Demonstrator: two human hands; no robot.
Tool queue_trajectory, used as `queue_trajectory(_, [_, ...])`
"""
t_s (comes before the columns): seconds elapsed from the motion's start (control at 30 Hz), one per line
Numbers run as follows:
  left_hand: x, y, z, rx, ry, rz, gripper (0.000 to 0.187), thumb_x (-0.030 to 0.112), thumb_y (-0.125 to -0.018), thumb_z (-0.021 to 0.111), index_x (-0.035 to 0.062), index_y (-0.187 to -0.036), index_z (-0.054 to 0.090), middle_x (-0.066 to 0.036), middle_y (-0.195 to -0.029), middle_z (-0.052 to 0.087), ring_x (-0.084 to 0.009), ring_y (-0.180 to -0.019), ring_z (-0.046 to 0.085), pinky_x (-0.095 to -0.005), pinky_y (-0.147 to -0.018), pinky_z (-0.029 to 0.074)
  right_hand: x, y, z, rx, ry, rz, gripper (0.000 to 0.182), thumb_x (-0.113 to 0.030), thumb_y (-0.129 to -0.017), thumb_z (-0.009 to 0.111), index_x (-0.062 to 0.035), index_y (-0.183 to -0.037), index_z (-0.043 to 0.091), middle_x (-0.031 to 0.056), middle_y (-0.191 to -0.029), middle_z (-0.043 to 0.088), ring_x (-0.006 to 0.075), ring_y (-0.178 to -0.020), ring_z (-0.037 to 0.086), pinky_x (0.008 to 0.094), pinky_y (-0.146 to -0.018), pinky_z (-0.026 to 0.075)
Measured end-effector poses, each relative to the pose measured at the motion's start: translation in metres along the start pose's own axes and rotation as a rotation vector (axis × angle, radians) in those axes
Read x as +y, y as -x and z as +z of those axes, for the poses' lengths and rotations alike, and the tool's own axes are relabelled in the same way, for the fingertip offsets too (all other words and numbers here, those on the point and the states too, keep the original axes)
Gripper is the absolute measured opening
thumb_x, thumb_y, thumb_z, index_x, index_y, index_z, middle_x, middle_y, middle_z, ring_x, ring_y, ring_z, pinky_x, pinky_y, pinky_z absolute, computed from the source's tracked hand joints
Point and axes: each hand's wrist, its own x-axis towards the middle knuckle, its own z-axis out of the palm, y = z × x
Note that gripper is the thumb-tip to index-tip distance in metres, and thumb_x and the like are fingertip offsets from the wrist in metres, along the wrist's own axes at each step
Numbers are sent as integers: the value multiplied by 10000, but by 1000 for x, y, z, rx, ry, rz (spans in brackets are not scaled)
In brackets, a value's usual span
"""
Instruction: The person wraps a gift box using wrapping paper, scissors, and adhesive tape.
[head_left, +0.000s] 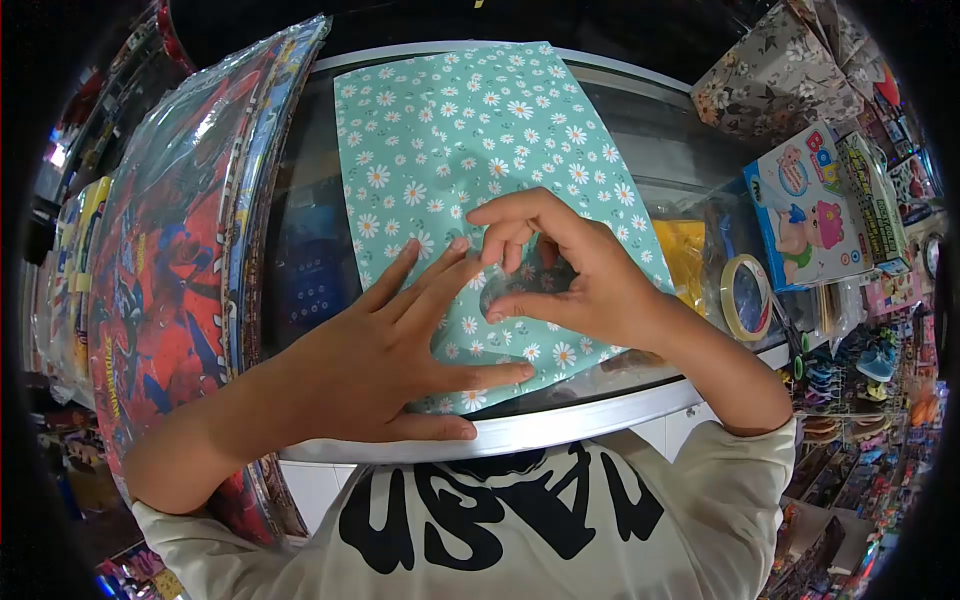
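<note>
A mint-green sheet of paper point(395, 110) printed with white daisies lies on the glass counter in front of me. My left hand point(400, 340) rests on its lower part with the fingers spread, the thumb near the counter's front rim. Just to the right, my right hand point(575, 265) is over the sheet, its thumb and index finger apart in a C shape and the other fingers bent. A clear, shiny patch shows between the two hands; I cannot make out what it is. Nothing plainly sits in either hand.
Plastic-wrapped printed packs point(170, 270) stand along the left. On the right are a tape roll point(746, 297), dark scissors point(788, 328), a boxed baby doll toy point(810, 205) and a floral box point(775, 80). The counter's metal front rim point(560, 425) runs before my body.
</note>
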Motion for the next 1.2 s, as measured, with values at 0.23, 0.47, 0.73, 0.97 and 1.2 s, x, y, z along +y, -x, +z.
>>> queue_trajectory(0.23, [-1,0,-1,50,-24,16,504,647,-869,522,410,-1312,570,-329,-1470,237,-500,-1402,214,-575,-1149,192,-2,-8,0,10,33,88,535,-104,-707,828,-118,-1169,557,34,-961,572,161,-798,530,304,-641,482])
queue_trajectory(0.47, [-2,-1,0,34,-22,24,506,647,-868,522,400,-1306,578,-325,-1465,248,-496,-1410,197,-576,-1153,178,6,-10,0,56,131,37,394,-173,-731,841,-109,-1068,646,-25,-923,585,56,-730,503,212,-553,376])
queue_trajectory(0.73, [-3,-1,0,44,6,20,510,655,-866,521,402,-1305,575,-289,-1497,212,-515,-1407,181,-587,-1148,184,14,-8,-19,-59,-99,109,329,-104,-782,798,-80,-1081,661,-31,-970,633,73,-814,555,192,-641,438])
queue_trajectory(0.97, [-3,-1,3,54,1,24,522,657,-869,514,412,-1329,545,-283,-1506,197,-518,-1404,183,-604,-1144,176,12,-7,-19,-87,-6,64,276,-88,-834,739,-85,-1090,636,24,-905,637,105,-807,586,247,-625,484])
queue_trajectory(1.2, [-4,-2,-11,142,259,-56,561,438,-869,655,131,-1311,495,-261,-1434,331,-462,-1378,296,-548,-1123,249,9,-5,-15,-12,-24,69,160,-60,-899,663,-66,-1059,651,11,-881,663,74,-797,612,227,-632,464])
